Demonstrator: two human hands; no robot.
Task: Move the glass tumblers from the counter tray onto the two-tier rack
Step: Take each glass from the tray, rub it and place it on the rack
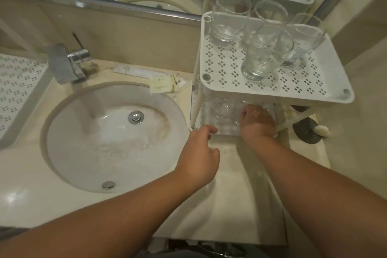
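The white two-tier rack (272, 88) stands on the counter right of the sink. Several clear glass tumblers stand on its perforated top tier, the nearest one (266, 54) towards the front. More tumblers (222, 108) show on the lower tier, partly hidden under the top shelf. My right hand (258, 123) reaches into the lower tier, fingers curled round a tumbler (236, 116) there. My left hand (201, 153) hovers over the counter by the rack's front left leg, fingers loosely curled and holding nothing. The white perforated counter tray (18, 90) lies at the far left; no tumbler shows on its visible part.
A round sink (113, 138) with a chrome tap (67, 65) fills the middle of the counter. Paper sachets (165, 85) lie behind the sink beside the rack. A dark soap dish with a white soap (321, 131) sits right of the rack. A mirror runs along the back.
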